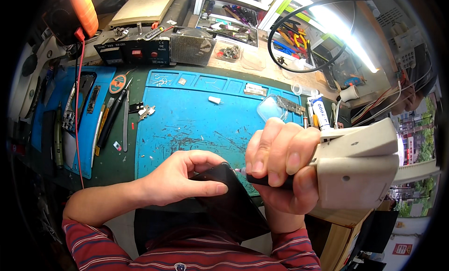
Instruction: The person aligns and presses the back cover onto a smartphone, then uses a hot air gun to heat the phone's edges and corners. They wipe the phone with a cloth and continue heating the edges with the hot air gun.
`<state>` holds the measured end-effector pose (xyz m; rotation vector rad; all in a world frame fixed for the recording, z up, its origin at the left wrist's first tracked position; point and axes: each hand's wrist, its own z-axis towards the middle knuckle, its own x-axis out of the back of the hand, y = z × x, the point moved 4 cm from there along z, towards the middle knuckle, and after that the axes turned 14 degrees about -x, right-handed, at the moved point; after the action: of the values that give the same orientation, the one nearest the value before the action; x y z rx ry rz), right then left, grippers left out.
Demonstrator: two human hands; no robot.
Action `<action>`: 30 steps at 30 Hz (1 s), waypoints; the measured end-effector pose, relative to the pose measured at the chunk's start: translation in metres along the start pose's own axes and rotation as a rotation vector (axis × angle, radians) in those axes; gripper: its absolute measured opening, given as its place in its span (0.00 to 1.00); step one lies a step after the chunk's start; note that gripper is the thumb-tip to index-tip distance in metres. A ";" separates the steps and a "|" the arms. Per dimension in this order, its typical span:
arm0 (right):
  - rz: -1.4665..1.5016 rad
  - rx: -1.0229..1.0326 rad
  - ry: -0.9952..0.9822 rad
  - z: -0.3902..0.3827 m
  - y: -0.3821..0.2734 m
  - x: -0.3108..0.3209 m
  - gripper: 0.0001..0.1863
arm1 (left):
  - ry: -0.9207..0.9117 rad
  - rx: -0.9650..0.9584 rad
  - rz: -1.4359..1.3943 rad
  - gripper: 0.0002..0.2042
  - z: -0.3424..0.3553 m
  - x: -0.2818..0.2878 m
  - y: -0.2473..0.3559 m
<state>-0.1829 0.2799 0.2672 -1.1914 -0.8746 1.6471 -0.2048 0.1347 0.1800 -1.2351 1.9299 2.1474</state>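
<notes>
My left hand (187, 180) is closed on the upper end of a glossy black phone (234, 203), thumb across its face and fingers behind. The phone tilts above my lap at the near edge of the blue mat. To its right, my right hand (285, 163) grips a slim black tool (269, 179), its small pinkish tip at the phone's upper right edge. I cannot tell the tool's exact kind, or whether tip and edge touch. A bulky beige housing (358, 170) covers the wrist side of my right hand; whether it is held is unclear.
On the blue work mat (187, 116) lie a white cap (214, 100) and a clear lid (271, 108). A glue tube (320, 111) stands to the right. Tweezers (125, 123), a craft knife and an opened phone (77, 102) lie left. A red cable (81, 121) hangs there.
</notes>
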 end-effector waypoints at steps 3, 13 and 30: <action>-0.015 -0.018 0.006 0.000 -0.002 -0.001 0.12 | 0.004 0.002 -0.006 0.16 0.000 0.000 0.001; -0.024 -0.038 0.015 -0.002 0.000 0.001 0.12 | 0.005 -0.007 0.005 0.16 0.000 0.001 0.001; -0.045 -0.050 0.042 -0.002 -0.002 0.000 0.12 | 0.020 0.024 -0.007 0.17 0.000 0.002 0.000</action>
<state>-0.1803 0.2803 0.2682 -1.2272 -0.9141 1.5676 -0.2061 0.1337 0.1790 -1.2619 1.9497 2.1098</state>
